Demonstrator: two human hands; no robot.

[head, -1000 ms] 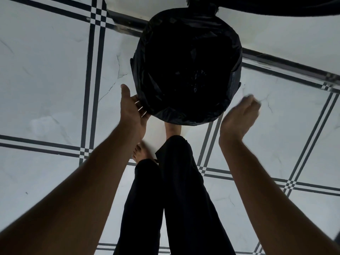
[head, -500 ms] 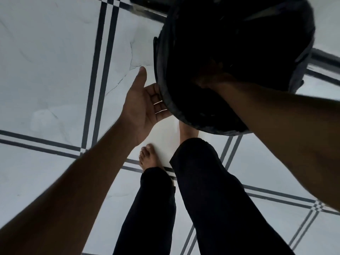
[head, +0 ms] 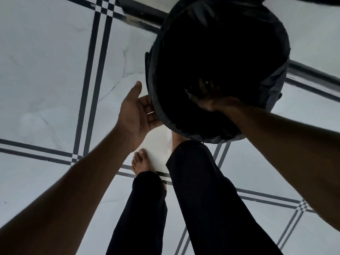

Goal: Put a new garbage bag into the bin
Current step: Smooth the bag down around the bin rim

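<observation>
A round bin [head: 276,83] stands on the tiled floor in front of my feet, lined with a black garbage bag [head: 211,43] whose edge is folded down over the rim. My left hand [head: 136,115] lies flat against the bin's outer left side, palm open, fingers touching the bag's overhang. My right hand [head: 206,96] reaches down inside the bag near the front rim, fingers spread against the dark plastic. The inside of the bin is too dark to see.
White floor tiles with dark double lines [head: 95,70] spread all around. A dark strip along a wall base [head: 143,17] runs behind the bin. My bare feet [head: 139,162] and black trouser legs [head: 202,199] stand just before the bin.
My right hand went from outside the bin's right side into the bag and has pushed deeper. The left hand stayed against the bin's left side. The view shifted closer over the bin.
</observation>
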